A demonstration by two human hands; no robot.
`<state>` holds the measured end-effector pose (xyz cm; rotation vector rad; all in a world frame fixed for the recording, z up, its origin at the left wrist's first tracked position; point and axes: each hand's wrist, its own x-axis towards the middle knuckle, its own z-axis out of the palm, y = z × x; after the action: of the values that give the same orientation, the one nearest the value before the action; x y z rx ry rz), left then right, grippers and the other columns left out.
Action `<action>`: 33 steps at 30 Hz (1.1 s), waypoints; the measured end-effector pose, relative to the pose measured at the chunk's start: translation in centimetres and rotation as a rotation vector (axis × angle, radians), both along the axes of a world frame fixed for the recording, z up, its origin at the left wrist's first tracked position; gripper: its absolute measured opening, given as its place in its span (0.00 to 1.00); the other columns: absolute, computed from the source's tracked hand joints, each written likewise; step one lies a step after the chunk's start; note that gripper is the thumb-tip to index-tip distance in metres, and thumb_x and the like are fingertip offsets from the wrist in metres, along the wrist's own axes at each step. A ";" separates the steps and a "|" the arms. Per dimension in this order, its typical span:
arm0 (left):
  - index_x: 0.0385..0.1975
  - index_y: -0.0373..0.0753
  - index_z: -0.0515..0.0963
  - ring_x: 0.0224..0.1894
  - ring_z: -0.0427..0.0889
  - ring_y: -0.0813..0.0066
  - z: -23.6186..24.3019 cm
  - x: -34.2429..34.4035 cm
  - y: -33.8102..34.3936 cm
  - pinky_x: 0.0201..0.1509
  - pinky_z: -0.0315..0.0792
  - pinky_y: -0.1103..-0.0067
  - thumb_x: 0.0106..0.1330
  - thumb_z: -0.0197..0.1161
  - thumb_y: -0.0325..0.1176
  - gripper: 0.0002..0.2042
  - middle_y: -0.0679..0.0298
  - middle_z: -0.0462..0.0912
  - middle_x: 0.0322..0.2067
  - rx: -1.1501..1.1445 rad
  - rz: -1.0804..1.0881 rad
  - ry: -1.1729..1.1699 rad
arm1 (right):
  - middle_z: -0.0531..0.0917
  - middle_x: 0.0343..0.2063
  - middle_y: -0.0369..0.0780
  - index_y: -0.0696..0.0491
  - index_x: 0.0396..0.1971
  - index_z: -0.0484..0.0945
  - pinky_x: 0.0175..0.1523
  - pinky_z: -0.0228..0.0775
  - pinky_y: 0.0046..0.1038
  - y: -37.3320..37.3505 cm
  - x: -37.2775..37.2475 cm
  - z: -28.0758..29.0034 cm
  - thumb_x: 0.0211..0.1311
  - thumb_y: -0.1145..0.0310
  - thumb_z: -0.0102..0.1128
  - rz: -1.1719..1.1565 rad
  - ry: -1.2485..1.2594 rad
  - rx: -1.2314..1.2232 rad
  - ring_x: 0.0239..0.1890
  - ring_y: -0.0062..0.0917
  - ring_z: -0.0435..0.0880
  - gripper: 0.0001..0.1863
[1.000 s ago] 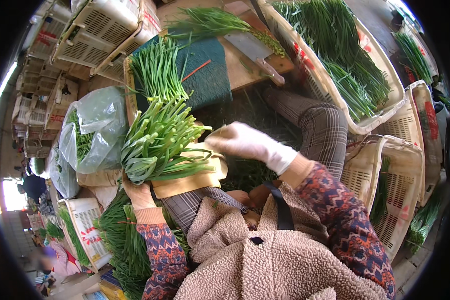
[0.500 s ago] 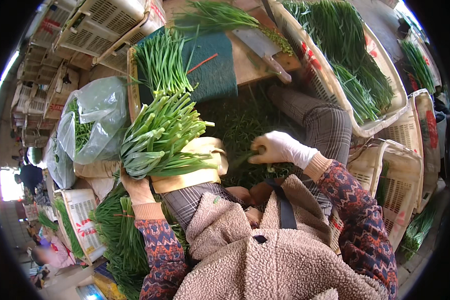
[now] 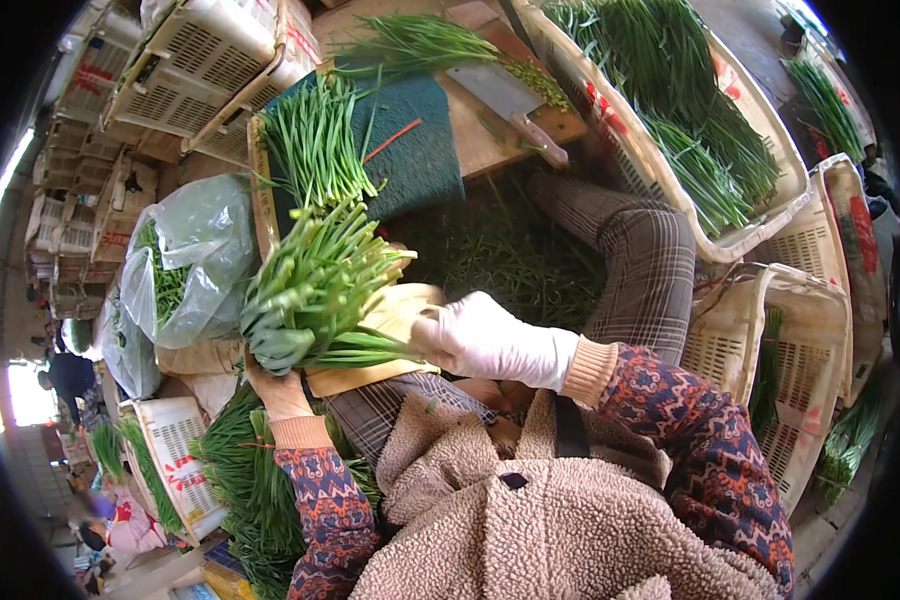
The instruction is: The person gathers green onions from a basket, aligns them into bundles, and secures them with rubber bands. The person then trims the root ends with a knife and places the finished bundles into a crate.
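A bunch of garlic-chive-like greens [image 3: 320,290] rests in my left hand [image 3: 275,385], whose fingers are wrapped under it. My white-gloved right hand [image 3: 475,340] is just right of the bunch's lower leaves, fingers curled; what they hold, if anything, is unclear. A yellow pad [image 3: 370,378] lies on my lap beneath the bunch. Beyond it, more stalks [image 3: 315,140] lie on a dark green mat [image 3: 415,175] on a wooden board [image 3: 475,125], with a red tie [image 3: 392,138] and a cleaver [image 3: 490,95].
Crates of long greens [image 3: 705,165] stand at right, another crate [image 3: 800,390] below. Stacked crates [image 3: 200,55] fill the upper left. A plastic bag of greens [image 3: 205,280] sits left. A dark-clothed person [image 3: 70,380] and one in pink [image 3: 130,525] are at far left.
My right hand dropped away from the bunch over the loose greens below, then moved back left beside the bunch's lower leaves. My left hand still holds the bunch.
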<state>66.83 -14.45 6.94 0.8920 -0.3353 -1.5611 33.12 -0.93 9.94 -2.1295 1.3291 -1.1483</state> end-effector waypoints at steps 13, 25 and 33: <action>0.48 0.39 0.75 0.48 0.78 0.56 2.0 -3.6 1.5 0.52 0.73 0.57 0.66 0.49 0.49 0.21 0.55 0.77 0.50 -0.232 -0.286 0.038 | 0.83 0.32 0.37 0.61 0.40 0.79 0.45 0.71 0.22 -4.7 -1.9 0.9 0.56 0.62 0.65 0.129 -0.930 0.788 0.36 0.17 0.78 0.18; 0.54 0.37 0.67 0.29 0.69 0.84 4.0 -2.3 -2.5 0.42 0.70 0.80 0.65 0.58 0.37 0.20 0.74 0.70 0.24 -0.507 -0.257 0.406 | 0.78 0.33 0.32 0.56 0.39 0.76 0.44 0.68 0.20 -3.5 -4.7 1.3 0.55 0.65 0.62 -0.057 -1.028 0.600 0.35 0.15 0.75 0.14; 0.53 0.35 0.68 0.29 0.72 0.81 5.4 -6.4 -3.4 0.43 0.70 0.79 0.68 0.54 0.40 0.20 0.72 0.71 0.23 -0.552 -0.348 0.490 | 0.79 0.33 0.34 0.58 0.32 0.74 0.44 0.71 0.20 -5.0 0.0 2.0 0.57 0.72 0.62 0.051 -0.903 0.312 0.34 0.14 0.76 0.08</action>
<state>60.40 -17.86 12.35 0.0123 -0.5484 -1.8127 33.12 -5.89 11.97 -1.1579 0.9207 -1.4912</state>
